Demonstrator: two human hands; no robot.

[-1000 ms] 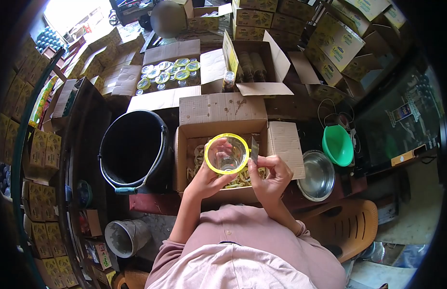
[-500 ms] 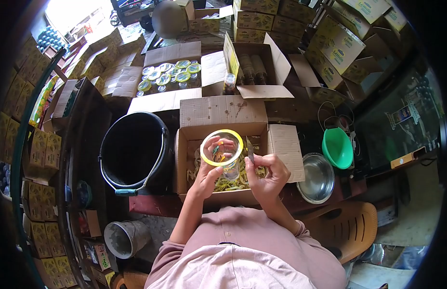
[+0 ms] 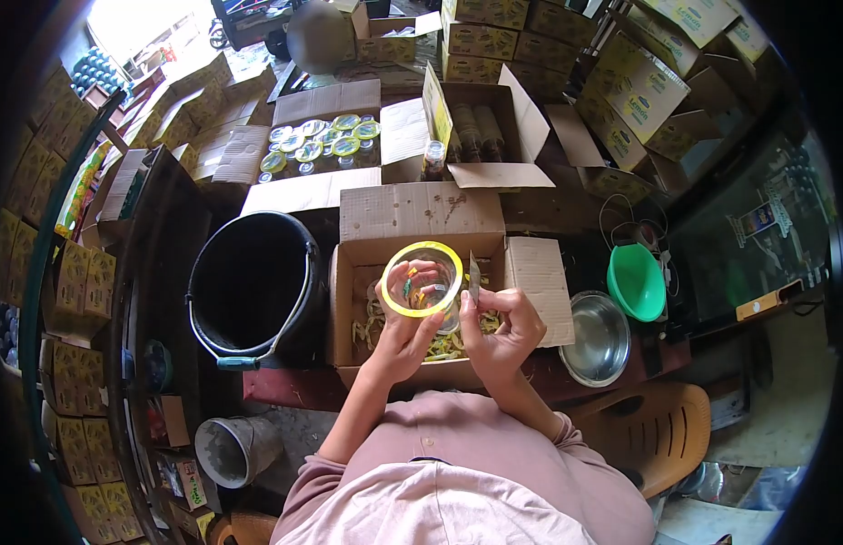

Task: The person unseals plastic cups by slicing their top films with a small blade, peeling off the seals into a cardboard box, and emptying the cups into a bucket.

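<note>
Clear jar [image 3: 440,313] with a yellow rim is wrapped by the fingers of my left hand [image 3: 405,336], its mouth tilted up toward the camera. Pinched between the thumb and fingers of my right hand [image 3: 501,331] is a small blade [image 3: 474,275], upright just right of the jar's rim. Both hands are above an open cardboard box [image 3: 421,213] that holds yellow-green strips [image 3: 447,348]. Part of the jar's lower end is hidden behind my left hand.
A black bucket [image 3: 251,282] stands left of the box. To the right are a steel bowl [image 3: 596,338] and a green basin [image 3: 637,282]. Behind sit a carton of lidded jars [image 3: 323,143] and another with bottles [image 3: 477,133]. An orange chair [image 3: 658,427] is at lower right.
The jar has shifted slightly right and turned a little in my left hand. The blade in my right hand has moved slightly up and stands more upright.
</note>
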